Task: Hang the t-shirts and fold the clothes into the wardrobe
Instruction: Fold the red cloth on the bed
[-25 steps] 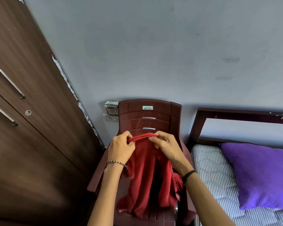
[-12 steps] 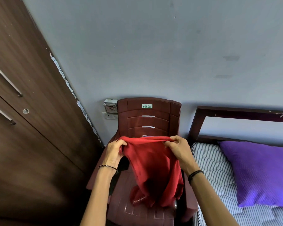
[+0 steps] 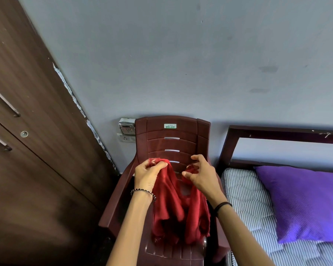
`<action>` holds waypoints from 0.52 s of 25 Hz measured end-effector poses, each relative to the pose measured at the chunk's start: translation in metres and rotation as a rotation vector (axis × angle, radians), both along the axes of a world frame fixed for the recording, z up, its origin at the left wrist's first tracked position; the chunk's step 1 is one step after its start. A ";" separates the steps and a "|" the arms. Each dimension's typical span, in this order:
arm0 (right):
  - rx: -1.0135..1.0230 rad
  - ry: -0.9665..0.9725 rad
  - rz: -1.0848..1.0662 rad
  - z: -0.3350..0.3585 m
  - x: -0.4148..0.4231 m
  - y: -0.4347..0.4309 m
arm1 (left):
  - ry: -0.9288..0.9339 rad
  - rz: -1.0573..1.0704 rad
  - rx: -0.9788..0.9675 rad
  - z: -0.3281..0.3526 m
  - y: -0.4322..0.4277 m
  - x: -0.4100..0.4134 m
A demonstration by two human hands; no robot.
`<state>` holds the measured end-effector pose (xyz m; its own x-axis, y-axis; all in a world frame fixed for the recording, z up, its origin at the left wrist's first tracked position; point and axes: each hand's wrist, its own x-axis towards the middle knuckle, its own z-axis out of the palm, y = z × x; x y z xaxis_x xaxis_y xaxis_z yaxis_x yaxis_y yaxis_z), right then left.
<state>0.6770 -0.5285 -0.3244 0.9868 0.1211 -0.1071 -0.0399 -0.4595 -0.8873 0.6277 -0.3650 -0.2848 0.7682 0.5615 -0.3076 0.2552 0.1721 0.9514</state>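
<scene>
1. The person's left hand (image 3: 149,175) is clenched around a bunched upper edge of a crumpled red cloth garment (image 3: 173,206) and holds it up.
2. The right hand (image 3: 203,176) sits just beside the garment's other upper edge with its fingers loosely curled. A fold of red cloth reaches up between thumb and fingers, but whether it is actually pinched or merely touched cannot be told.
3. The garment hangs from the hands over the seat of a maroon moulded plastic armchair (image 3: 171,135). Its lower folds appear to rest on the seat, and its shape is too rumpled to say whether it is a t-shirt.
4. The dark brown wooden wardrobe (image 3: 31,143) stands to the left of the chair, well apart from the garment. The doors that show look closed.
5. To the right lies a bed with a striped mattress (image 3: 244,200) and a purple pillow (image 3: 306,204).
6. Judged from this, the task is at an early point for this piece: it is being sorted out in the hands, neither folded nor on a hanger.
7. Left to do: find the edges, fold or hang it, open the wardrobe and put it inside. No other clothes show, so how many remain cannot be told.
</scene>
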 end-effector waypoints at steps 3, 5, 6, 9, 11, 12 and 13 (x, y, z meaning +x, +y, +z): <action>0.075 0.033 -0.069 0.006 0.001 0.000 | -0.005 0.026 -0.012 0.002 -0.004 0.002; 0.143 0.040 -0.100 0.008 0.002 0.000 | 0.046 0.045 -0.022 -0.001 -0.004 0.001; 0.175 0.038 -0.112 0.009 0.002 0.000 | 0.059 0.055 -0.019 -0.004 -0.003 0.003; 0.275 0.050 -0.126 0.013 0.002 0.001 | 0.099 0.070 0.000 -0.002 -0.004 0.006; 0.360 0.081 -0.116 0.013 -0.002 0.002 | 0.100 0.051 0.027 0.002 -0.009 0.004; 0.399 0.092 -0.118 0.013 -0.005 0.002 | 0.084 0.017 0.044 0.002 -0.011 0.002; 0.426 0.098 -0.126 0.011 -0.007 0.003 | 0.060 -0.029 0.059 0.002 -0.015 0.000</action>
<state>0.6695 -0.5253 -0.3131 0.9845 0.0541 -0.1670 -0.1650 -0.0400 -0.9855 0.6273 -0.3798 -0.2827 0.7655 0.5577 -0.3209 0.3164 0.1079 0.9425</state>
